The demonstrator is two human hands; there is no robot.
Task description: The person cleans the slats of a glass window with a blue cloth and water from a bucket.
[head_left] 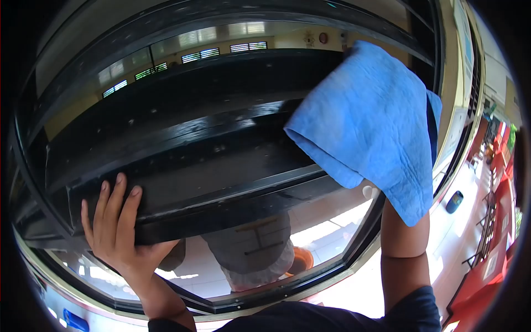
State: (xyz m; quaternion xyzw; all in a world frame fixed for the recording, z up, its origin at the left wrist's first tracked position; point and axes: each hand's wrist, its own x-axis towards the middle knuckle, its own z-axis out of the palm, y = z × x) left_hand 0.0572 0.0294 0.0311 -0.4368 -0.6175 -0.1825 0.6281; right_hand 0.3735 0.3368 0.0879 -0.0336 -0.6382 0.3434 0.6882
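Observation:
My left hand (pixel 119 232) rests with its fingers spread against a dark, glossy slat (pixel 182 188) with pale specks, near the lower left of a black-framed louvred window. Raised at the right, my right hand is hidden beneath a blue cloth (pixel 370 116), which drapes over it down to the forearm. The cloth overlaps the right ends of the slats, and its lower corner hangs free. More long slats (pixel 193 83) run across above, one behind another.
The black window frame (pixel 354 255) curves round the slats. Below them, a glass pane reflects a person and an orange container (pixel 301 260). Outside right are a dark bottle-like object (pixel 454 202) and red structures (pixel 492 243); a blue object (pixel 76 320) lies lower left.

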